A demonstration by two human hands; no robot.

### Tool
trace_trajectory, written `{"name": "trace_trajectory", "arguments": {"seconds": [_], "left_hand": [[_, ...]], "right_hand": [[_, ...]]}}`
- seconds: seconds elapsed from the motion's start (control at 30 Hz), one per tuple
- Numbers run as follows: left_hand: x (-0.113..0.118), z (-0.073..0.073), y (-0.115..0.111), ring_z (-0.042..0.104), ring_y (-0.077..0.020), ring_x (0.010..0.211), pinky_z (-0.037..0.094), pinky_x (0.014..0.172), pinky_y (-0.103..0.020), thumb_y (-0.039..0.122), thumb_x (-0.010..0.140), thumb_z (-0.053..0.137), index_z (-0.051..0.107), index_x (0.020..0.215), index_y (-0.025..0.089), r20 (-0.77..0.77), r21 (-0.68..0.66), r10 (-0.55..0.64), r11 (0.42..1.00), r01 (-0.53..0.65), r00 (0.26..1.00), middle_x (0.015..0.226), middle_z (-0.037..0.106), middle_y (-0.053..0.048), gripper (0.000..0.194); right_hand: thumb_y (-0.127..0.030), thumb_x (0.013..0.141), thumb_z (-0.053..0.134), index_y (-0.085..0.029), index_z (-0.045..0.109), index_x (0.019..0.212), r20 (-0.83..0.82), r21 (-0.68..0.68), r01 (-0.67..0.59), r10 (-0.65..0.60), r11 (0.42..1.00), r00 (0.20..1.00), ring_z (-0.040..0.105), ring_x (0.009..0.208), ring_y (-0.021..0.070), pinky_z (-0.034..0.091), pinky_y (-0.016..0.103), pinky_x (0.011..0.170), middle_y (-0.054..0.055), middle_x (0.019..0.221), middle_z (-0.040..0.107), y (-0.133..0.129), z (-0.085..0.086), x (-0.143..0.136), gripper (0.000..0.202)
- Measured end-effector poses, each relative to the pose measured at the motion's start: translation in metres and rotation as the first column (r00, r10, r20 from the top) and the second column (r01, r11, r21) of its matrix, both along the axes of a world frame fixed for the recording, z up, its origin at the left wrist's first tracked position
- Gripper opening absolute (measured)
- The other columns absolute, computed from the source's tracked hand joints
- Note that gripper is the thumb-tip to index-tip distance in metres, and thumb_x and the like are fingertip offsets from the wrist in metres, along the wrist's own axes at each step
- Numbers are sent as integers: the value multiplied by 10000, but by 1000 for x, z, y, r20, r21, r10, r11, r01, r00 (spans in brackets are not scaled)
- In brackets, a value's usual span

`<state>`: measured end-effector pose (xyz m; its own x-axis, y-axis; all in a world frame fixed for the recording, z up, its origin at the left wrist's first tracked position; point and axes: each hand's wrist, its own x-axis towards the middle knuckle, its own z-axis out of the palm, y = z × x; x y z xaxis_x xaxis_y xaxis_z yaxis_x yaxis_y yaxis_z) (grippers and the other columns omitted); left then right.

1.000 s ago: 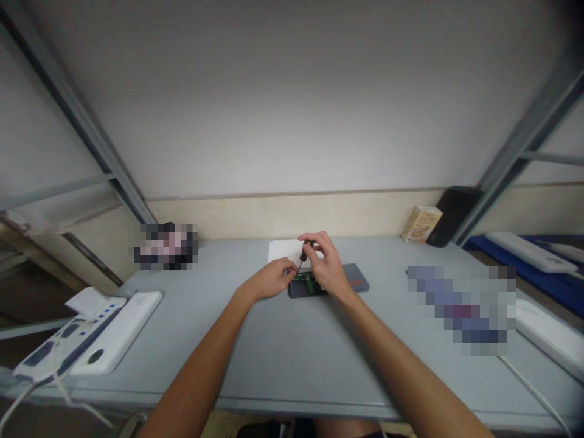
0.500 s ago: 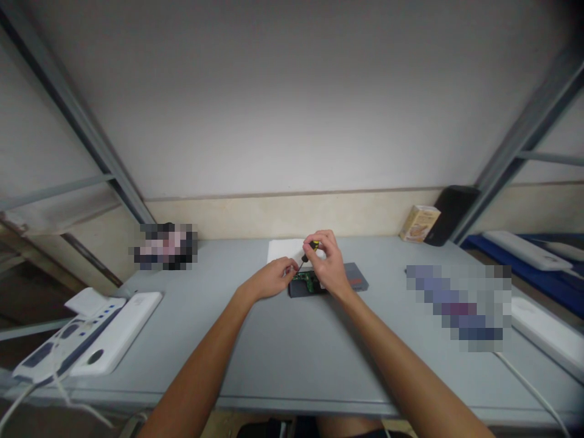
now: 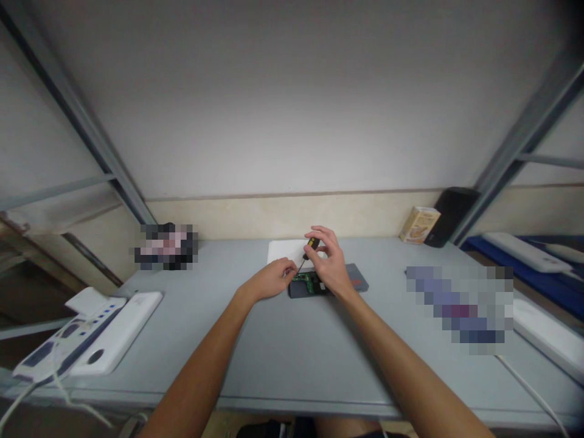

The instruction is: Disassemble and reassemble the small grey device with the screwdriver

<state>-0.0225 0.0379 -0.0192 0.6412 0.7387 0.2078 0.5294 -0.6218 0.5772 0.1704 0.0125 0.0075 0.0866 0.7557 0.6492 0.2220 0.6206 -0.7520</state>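
Note:
My right hand (image 3: pixel 329 261) is closed around the black-and-yellow handle of a screwdriver (image 3: pixel 312 244). The screwdriver leans, its thin shaft slanting down and left towards a green circuit board (image 3: pixel 311 281). This board sits in an opened dark grey device casing (image 3: pixel 298 291) on the table. At the casing's upper left edge, beside the screwdriver tip, my left hand (image 3: pixel 274 278) has its fingers curled and closed; what they pinch, if anything, is too small to tell. Partly behind my right hand lies a flat grey panel (image 3: pixel 358 277) with a reddish mark.
White paper (image 3: pixel 283 250) lies behind the casing on the grey table (image 3: pixel 292 353). White electrical devices (image 3: pixel 123 334) with cables stand at the left. A small yellowish box (image 3: pixel 420 224) and a black object (image 3: pixel 451 216) lean at the back right. Blurred-out items lie on both sides.
The fingers of my right hand have shifted on the screwdriver handle, some lifting and extending, and the handle looks turned. My left hand and the casing stay in about the same place.

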Motion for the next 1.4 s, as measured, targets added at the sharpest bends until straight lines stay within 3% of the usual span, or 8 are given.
{"name": "trace_trajectory", "arguments": {"seconds": [0.17,0.37,0.53,0.67,0.9,1.13,1.3,1.4], "left_hand": [[0,0,1,608,-190,845,465,790,-271,190,942,494,687,950,165,-13,-10,1,1000,-1,1000,915,676,-56,195],[0,2,-1,598,-188,832,460,775,-272,208,958,485,684,952,167,-26,-5,6,1000,-6,1000,905,666,-55,203],[0,1,-1,597,-188,834,460,789,-276,216,955,493,678,934,168,-10,0,9,1000,-9,1000,901,665,-52,192],[0,1,-1,592,-184,819,455,762,-268,205,944,488,672,934,169,-9,-4,10,1000,-10,1000,894,661,-49,187],[0,-1,0,595,-189,836,461,775,-273,205,941,475,667,953,171,-5,-2,2,1000,-2,1000,908,663,-56,196],[-1,-1,1,602,-191,852,466,804,-276,185,927,489,672,954,172,-4,-6,-3,1000,3,1000,914,664,-53,185],[-1,1,0,604,-192,847,463,797,-277,209,946,481,679,955,169,-4,-3,-5,1000,5,1000,912,666,-57,202],[-1,1,0,607,-195,842,465,789,-279,224,954,478,683,956,169,-3,-9,-1,1000,1,1000,914,672,-59,212]], "right_hand": [[-311,915,641,-239,724,952,4,12,61,-61,998,998,618,970,215,523,347,821,65,988,638,2,1,2,116],[-381,979,546,-254,656,1138,-119,-111,-158,145,981,982,669,992,222,515,390,906,54,1093,696,7,-6,9,231],[-412,934,629,-249,682,1024,-74,-36,-68,65,997,995,595,1145,241,535,361,882,85,1206,632,2,-1,4,194],[-381,912,655,-244,716,946,-35,-24,-13,12,1000,999,608,970,211,539,343,815,61,1009,605,1,2,3,154],[-411,979,547,-254,654,1157,-120,-114,-172,159,978,980,646,1002,217,519,376,891,57,1058,691,7,-6,6,260],[-392,930,637,-238,708,929,-13,-23,-17,17,1000,1000,626,918,206,511,347,823,47,958,616,0,1,-1,170],[-400,985,543,-255,679,1123,-68,-90,-124,118,988,991,638,939,210,502,365,866,45,990,670,2,0,2,242],[-411,983,549,-253,670,1108,-79,-102,-145,137,984,987,634,980,213,503,361,876,48,1038,671,2,-2,2,235]]}}
